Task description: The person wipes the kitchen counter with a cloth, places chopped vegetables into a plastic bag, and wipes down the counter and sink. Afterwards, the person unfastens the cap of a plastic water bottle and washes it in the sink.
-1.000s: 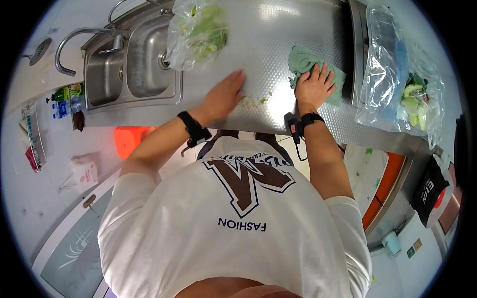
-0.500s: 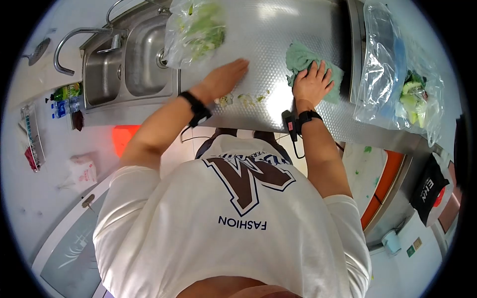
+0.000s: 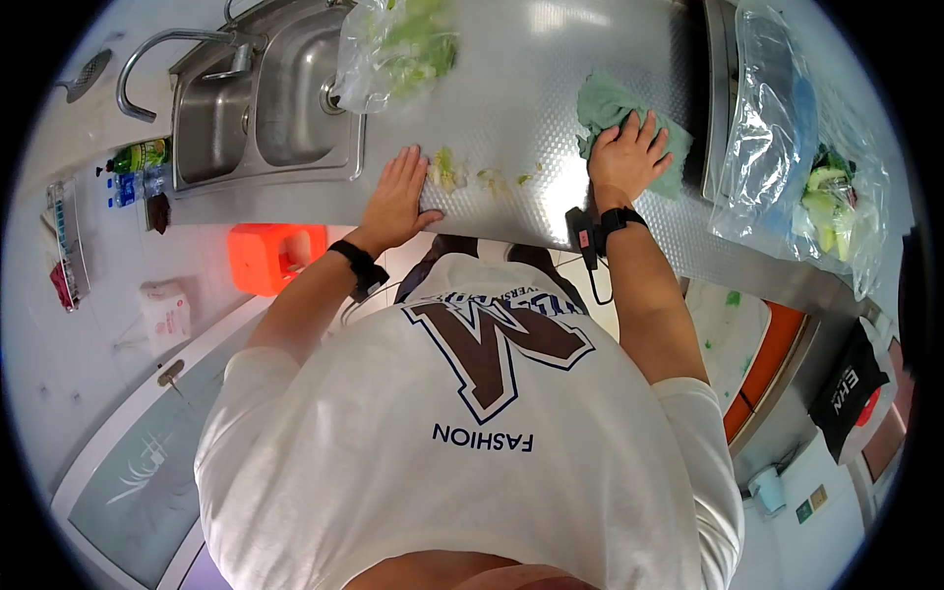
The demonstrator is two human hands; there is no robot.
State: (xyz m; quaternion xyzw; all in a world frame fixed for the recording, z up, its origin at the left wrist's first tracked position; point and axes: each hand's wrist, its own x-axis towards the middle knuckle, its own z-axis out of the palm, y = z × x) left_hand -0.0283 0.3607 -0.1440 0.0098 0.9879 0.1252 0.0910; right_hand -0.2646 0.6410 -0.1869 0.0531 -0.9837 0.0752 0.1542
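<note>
Surface [image 3: 521,88]: metal, finely dimpled, running to the right from the sink [image 3: 305,93], which is your landmark, double-bowled and set into its left part.

Clear plastic bag [image 3: 752,157]: well to the right of the sink, with green vegetable pieces [image 3: 826,202] showing at its right side.

Clear bag of leafy greens [image 3: 403,54]: just beside the sink, overlapping its right rim toward the far side.

Orange container [image 3: 261,261]: lower than the surface, on your side of the sink.

Green cloth [image 3: 607,98]: one item, crumpled, well apart from the sink on its right. Its long axis lies diagonally; one end points far and left, toward the sink's side, the other near and right, away from the sink. The far-left end is bunched; the near-right end lies flatter.

Hands: two, both bare. Your right [image 3: 631,157], to the right of the sink, is palm down on the cloth, fingers spread wide, pressing or resting without a grip. Your left [image 3: 396,200], just right of the sink's near corner, is flat at the surface's near edge, fingers close together, thumb held out, nothing in it.

Vegetable scraps [image 3: 447,172]: small, pale and green, scattered right of the sink, between your two hands.
</note>
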